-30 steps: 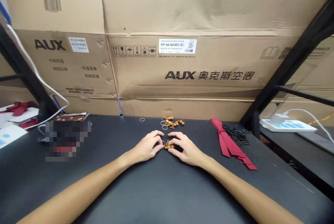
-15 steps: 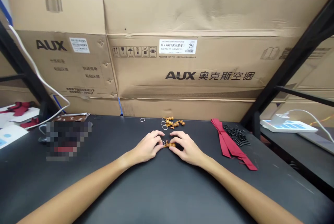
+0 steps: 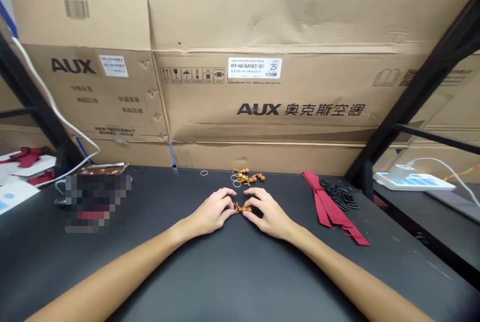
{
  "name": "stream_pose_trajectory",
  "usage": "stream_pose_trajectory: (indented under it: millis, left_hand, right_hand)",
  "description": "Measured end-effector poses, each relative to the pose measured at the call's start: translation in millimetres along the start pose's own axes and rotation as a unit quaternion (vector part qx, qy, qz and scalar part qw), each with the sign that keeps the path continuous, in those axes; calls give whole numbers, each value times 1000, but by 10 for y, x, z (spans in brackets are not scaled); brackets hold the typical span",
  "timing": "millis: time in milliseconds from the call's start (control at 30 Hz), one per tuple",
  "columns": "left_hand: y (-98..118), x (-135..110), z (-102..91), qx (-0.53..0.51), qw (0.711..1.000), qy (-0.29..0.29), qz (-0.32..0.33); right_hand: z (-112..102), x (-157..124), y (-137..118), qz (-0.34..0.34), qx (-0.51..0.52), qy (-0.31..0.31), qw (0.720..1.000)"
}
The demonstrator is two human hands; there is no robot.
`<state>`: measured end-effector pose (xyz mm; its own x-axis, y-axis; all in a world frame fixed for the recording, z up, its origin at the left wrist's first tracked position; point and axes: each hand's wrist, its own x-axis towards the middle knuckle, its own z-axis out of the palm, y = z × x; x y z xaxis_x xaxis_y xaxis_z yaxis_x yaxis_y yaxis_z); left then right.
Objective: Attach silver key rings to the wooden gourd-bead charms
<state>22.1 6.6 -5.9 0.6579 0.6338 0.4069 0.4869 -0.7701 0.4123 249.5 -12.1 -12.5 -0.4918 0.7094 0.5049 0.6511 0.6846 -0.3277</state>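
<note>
Between my two hands, just above the black table (image 3: 232, 272), is a small brown gourd-shaped keychain (image 3: 245, 209) with an orange cord and a metal ring. My left hand (image 3: 214, 210) pinches its cord and ring end with thumb and forefinger. At the other end my right hand (image 3: 268, 213) grips the gourd body between thumb and fingers. Farther back lie several similar gourd keychains (image 3: 252, 178), some with split rings. A single loose ring (image 3: 204, 173) rests to their left.
Red ribbon strips (image 3: 332, 209) and a pile of black clips or rings (image 3: 343, 196) lie at right. A brown packet (image 3: 107, 168) and a blurred-out object (image 3: 93, 202) are at left. Cardboard boxes (image 3: 262, 132) wall the back. A white power strip (image 3: 416, 180) sits beyond the black frame.
Both hands stay in almost the same place. The gourd keychain between them has barely shifted, and the camera view has moved very slightly.
</note>
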Motion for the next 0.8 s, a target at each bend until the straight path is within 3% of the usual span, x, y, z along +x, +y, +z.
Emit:
stream_pose_trajectory:
  millis: [167, 433, 800]
  left_hand:
    - [25, 6, -13, 9, 1000, -3, 8]
    - [83, -10, -49, 34, 999, -2, 6]
    - [74, 4, -66, 37, 998, -41, 15]
  right_hand:
    - [75, 0, 73, 64, -47, 38, 996]
    - [-25, 0, -24, -19, 48, -15, 999]
    - [33, -1, 52, 21, 3, 17, 1000]
